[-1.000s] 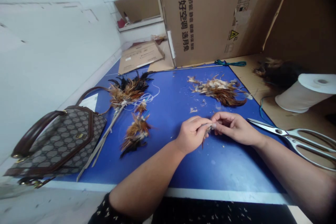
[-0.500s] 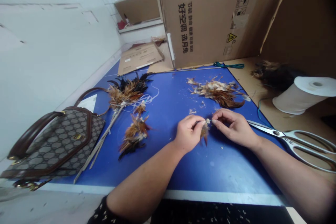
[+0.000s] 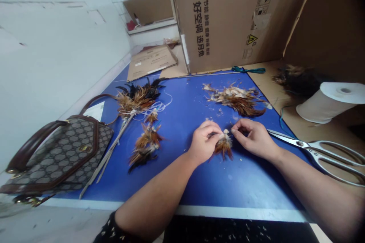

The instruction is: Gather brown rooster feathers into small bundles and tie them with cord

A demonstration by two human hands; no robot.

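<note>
Between my hands, low over the blue table, is a small brown feather bunch (image 3: 224,147) with a pale tied top and its tips pointing toward me. My left hand (image 3: 205,139) pinches it at the upper left. Close by on the other side, my right hand (image 3: 253,136) has thumb and forefinger pressed together at the bunch's top; whatever lies between them is too small to make out. Beyond the hands lies a pile of loose brown and cream feathers (image 3: 235,100). Several small feather bunches (image 3: 146,142) rest to the left.
Large scissors (image 3: 305,145) lie by my right wrist, near a white spool (image 3: 327,102). A handbag (image 3: 65,152), thin sticks (image 3: 114,146) and a dark feather bundle (image 3: 139,97) with white string occupy the left. A cardboard box (image 3: 222,19) stands behind the blue table (image 3: 176,182).
The small feather bunch has turned and spread, so more of its brown tips show below my fingers. My hands have shifted only slightly.
</note>
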